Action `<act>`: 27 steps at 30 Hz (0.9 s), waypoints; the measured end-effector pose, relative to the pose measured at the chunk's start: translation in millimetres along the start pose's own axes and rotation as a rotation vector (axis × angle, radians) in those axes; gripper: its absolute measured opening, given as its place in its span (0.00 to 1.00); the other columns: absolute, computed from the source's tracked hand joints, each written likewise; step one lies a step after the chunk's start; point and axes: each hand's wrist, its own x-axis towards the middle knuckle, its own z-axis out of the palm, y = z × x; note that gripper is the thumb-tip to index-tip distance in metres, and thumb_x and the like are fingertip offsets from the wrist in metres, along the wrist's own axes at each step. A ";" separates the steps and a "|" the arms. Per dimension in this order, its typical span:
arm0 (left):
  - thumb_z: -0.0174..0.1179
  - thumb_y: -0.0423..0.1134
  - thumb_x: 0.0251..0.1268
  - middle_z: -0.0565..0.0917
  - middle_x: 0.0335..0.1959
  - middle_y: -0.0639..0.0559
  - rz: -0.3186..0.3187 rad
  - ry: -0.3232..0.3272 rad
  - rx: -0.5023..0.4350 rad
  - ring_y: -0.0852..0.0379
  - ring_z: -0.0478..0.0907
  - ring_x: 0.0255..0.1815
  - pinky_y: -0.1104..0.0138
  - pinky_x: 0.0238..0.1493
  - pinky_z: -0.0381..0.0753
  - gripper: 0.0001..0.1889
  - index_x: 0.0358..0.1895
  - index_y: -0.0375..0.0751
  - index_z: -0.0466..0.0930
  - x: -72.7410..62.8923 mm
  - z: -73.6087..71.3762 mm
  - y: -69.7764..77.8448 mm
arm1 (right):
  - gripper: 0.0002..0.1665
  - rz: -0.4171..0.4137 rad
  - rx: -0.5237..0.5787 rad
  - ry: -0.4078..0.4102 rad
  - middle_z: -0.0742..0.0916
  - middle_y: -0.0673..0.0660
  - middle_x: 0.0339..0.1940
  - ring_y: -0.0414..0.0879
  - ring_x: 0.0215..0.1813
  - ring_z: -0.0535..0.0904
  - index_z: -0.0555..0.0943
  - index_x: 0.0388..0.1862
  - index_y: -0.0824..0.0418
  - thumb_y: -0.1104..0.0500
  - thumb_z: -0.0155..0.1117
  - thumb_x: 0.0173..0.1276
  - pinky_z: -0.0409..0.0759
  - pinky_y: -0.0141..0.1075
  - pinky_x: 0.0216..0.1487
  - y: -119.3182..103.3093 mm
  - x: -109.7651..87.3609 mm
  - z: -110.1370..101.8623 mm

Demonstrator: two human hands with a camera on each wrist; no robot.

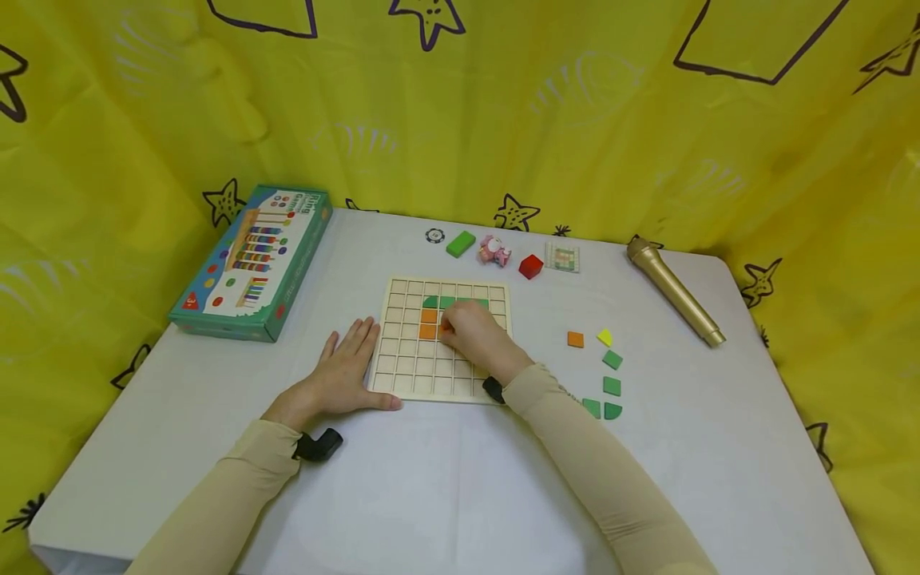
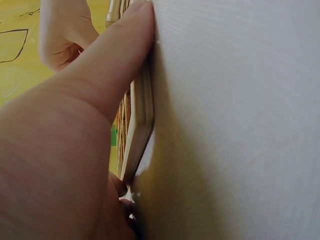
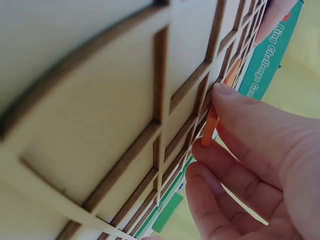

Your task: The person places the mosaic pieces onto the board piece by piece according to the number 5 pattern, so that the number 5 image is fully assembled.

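A wooden grid board lies on the white table. My right hand is over its middle, pinching an orange square tile between thumb and fingers, close over the cells in the right wrist view. Just left of those fingers, two orange tiles sit one below the other in the grid. Above them runs a row of green tiles, partly covered by the right hand. My left hand rests with fingers spread at the board's left edge, its thumb stretched along the near side.
Right of the board lie a loose orange tile, a yellow piece and several green pieces. Behind it are a chip, green block, pink figurine, red block and pattern card. A game box and gold microphone flank these.
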 end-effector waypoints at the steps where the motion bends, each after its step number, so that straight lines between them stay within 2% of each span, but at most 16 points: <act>1: 0.63 0.76 0.44 0.40 0.78 0.33 0.001 0.002 0.000 0.40 0.32 0.77 0.41 0.69 0.30 0.71 0.76 0.25 0.38 0.1 0.3 -0.3 | 0.07 -0.007 -0.010 0.003 0.83 0.54 0.34 0.49 0.42 0.77 0.85 0.38 0.63 0.60 0.69 0.67 0.75 0.38 0.50 0.0 0.0 0.7; 6: 0.63 0.76 0.44 0.40 0.77 0.33 0.005 0.013 -0.003 0.39 0.33 0.77 0.41 0.69 0.30 0.71 0.75 0.24 0.38 0.1 1.8 -1.8 | 0.08 0.010 0.010 0.012 0.79 0.53 0.38 0.49 0.44 0.73 0.86 0.39 0.60 0.56 0.68 0.68 0.73 0.38 0.49 3.5 -6.5 -0.6; 10: 0.63 0.76 0.43 0.40 0.77 0.33 0.006 0.014 -0.001 0.39 0.33 0.77 0.41 0.69 0.30 0.71 0.75 0.24 0.38 -0.3 1.7 -1.5 | 0.10 0.051 0.063 0.028 0.79 0.54 0.44 0.50 0.49 0.71 0.87 0.43 0.59 0.55 0.65 0.70 0.73 0.40 0.53 16.2 -20.0 -13.1; 14: 0.63 0.77 0.43 0.40 0.78 0.34 0.006 0.014 0.007 0.40 0.33 0.77 0.41 0.69 0.31 0.71 0.76 0.25 0.39 0.3 1.1 -0.5 | 0.10 0.113 0.082 0.052 0.81 0.56 0.45 0.53 0.52 0.72 0.85 0.45 0.62 0.58 0.63 0.71 0.71 0.44 0.58 42.2 -40.2 -32.0; 19: 0.63 0.76 0.43 0.40 0.78 0.34 -0.001 0.011 0.009 0.40 0.33 0.77 0.41 0.69 0.31 0.71 0.76 0.25 0.39 0.8 1.8 0.1 | 0.10 0.214 0.103 0.087 0.82 0.61 0.46 0.58 0.53 0.72 0.85 0.46 0.66 0.62 0.62 0.71 0.69 0.50 0.59 84.4 -71.7 -49.3; 24: 0.63 0.76 0.43 0.40 0.78 0.34 -0.004 0.013 0.007 0.40 0.33 0.77 0.41 0.70 0.31 0.71 0.76 0.25 0.39 -0.1 2.0 0.5 | 0.14 0.303 0.112 0.111 0.80 0.65 0.49 0.62 0.54 0.71 0.83 0.50 0.70 0.63 0.64 0.69 0.68 0.55 0.59 118.7 -104.4 -54.1; 27: 0.63 0.76 0.44 0.40 0.78 0.34 -0.004 0.015 0.007 0.40 0.33 0.77 0.42 0.70 0.31 0.70 0.76 0.25 0.39 -0.2 1.7 0.4 | 0.19 0.319 0.104 0.096 0.79 0.68 0.50 0.64 0.55 0.71 0.81 0.53 0.73 0.62 0.67 0.68 0.67 0.56 0.58 131.2 -117.5 -54.1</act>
